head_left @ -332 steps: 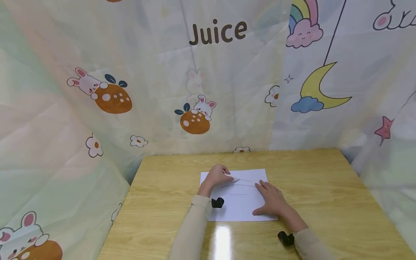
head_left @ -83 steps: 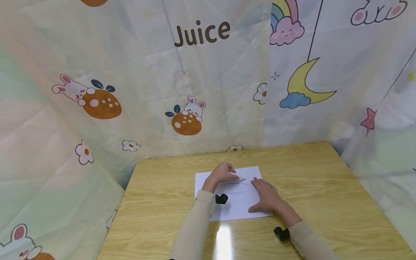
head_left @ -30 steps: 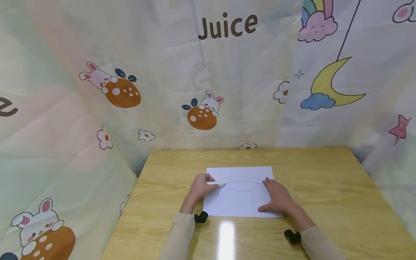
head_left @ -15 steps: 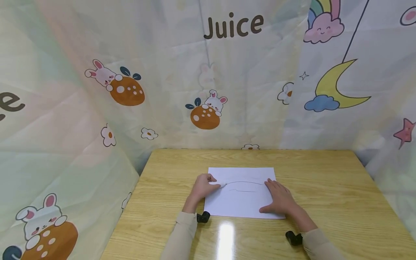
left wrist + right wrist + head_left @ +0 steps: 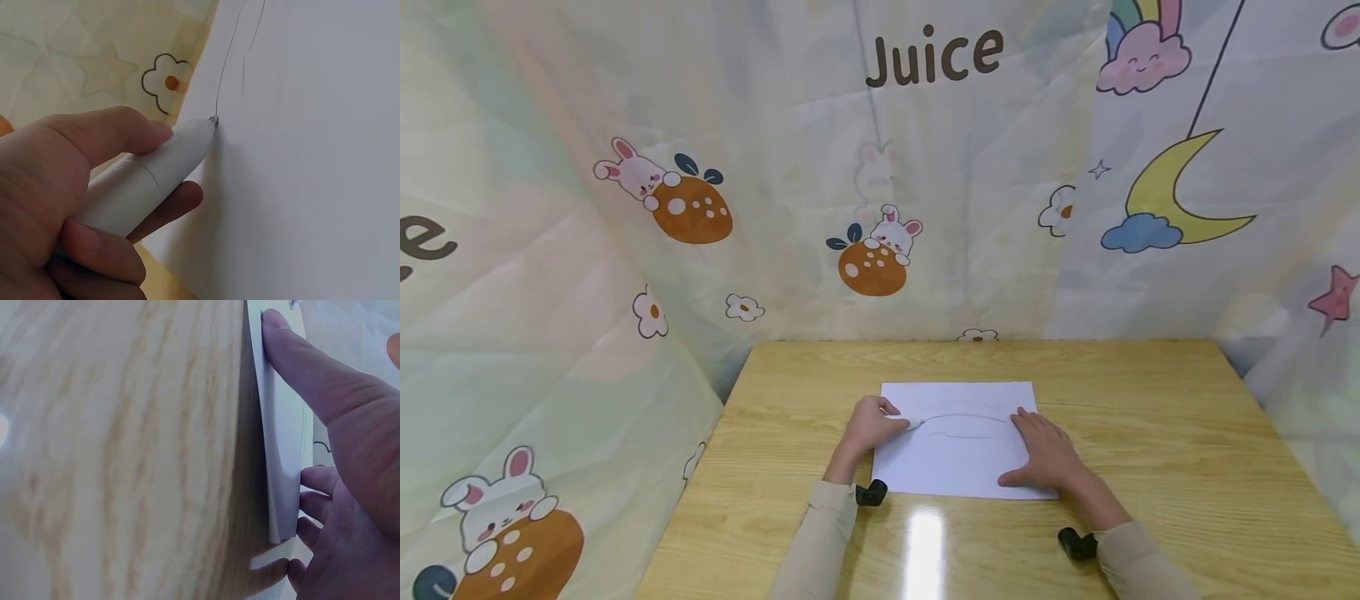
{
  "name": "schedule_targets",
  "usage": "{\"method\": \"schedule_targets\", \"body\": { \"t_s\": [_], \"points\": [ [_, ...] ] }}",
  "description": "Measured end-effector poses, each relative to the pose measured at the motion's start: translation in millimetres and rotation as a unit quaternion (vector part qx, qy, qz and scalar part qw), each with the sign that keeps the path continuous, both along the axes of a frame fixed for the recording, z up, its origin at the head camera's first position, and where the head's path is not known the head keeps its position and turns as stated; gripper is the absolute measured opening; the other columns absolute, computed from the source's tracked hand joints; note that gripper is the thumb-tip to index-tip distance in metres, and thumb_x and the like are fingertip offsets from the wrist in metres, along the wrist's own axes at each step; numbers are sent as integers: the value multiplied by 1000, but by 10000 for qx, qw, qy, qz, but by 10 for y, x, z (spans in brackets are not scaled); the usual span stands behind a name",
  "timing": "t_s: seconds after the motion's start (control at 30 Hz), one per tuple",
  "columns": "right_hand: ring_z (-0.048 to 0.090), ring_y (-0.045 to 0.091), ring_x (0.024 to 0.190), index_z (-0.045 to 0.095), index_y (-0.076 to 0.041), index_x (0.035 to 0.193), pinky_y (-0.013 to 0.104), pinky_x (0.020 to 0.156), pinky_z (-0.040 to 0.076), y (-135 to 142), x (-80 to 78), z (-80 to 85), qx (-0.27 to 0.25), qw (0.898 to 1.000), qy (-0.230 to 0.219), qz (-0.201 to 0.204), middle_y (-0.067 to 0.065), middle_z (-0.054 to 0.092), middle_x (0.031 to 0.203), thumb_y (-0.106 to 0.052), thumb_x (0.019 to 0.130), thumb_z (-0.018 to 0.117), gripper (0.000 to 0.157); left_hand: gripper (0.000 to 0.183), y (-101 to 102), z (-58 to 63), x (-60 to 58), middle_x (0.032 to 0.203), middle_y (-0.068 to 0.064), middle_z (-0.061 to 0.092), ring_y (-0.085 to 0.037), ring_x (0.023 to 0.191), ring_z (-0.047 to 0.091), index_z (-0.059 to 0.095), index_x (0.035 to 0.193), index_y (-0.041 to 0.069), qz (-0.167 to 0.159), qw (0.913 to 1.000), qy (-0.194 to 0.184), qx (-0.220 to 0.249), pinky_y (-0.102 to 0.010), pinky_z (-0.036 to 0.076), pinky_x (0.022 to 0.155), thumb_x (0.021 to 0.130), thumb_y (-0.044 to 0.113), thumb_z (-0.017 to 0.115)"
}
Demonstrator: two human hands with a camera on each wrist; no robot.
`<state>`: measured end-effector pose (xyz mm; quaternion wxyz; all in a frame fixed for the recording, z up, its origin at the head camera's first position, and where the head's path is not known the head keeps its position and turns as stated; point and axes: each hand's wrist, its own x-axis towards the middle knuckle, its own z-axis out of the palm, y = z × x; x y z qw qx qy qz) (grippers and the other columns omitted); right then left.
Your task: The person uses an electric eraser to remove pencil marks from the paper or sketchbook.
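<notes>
In the head view a white sheet of paper lies on the table, with a thin dark curved line and a shorter line below it. My left hand is at the sheet's left side and grips a thick white pen-shaped tool between thumb and fingers. Its small metal tip touches the paper at the left end of the upper line. Whether the lines are drawn or cut I cannot tell. My right hand rests spread on the sheet's right edge, its thumb lying along the paper in the right wrist view.
The wooden table extends around the sheet on all sides. A printed cloth with rabbits and a moon hangs behind and beside it. A black wrist camera sits at the left wrist, another black camera at the right.
From over the sheet's upper middle, my left hand has moved back to its left side with the tool. Over the last second both hands stay nearly still. The head view has shifted slightly.
</notes>
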<state>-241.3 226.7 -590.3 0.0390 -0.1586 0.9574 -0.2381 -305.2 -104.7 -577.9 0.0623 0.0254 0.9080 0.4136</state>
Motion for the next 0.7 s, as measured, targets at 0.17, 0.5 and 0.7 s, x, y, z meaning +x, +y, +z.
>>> {"method": "schedule_targets", "body": {
  "t_s": [0.17, 0.5, 0.7],
  "points": [
    [28, 49, 134, 38, 7, 143, 65, 103, 22, -5, 5, 8, -11, 10000, 94, -19, 29, 32, 149, -60, 61, 84, 116, 25, 8, -3, -3, 80, -3, 62, -18, 68, 58, 70, 81, 8, 34, 9998, -63, 195, -32, 48, 58, 74, 29, 84],
    [27, 49, 134, 38, 8, 143, 64, 104, 21, -14, -1, -41, -98, 9998, 162, -22, 30, 31, 149, -60, 60, 84, 116, 25, 13, -13, -22, 80, -4, 61, -18, 68, 58, 70, 82, 9, 130, 9995, -71, 286, -32, 48, 57, 75, 29, 83],
    [26, 50, 134, 37, 7, 143, 65, 103, 21, 3, 1, -79, -72, 9999, 142, -13, 30, 30, 149, -59, 61, 84, 116, 24, 40, -13, -19, 80, -3, 62, -17, 68, 58, 70, 80, 10, 48, 9997, -101, 211, -31, 48, 57, 75, 29, 83]
  ]
}}
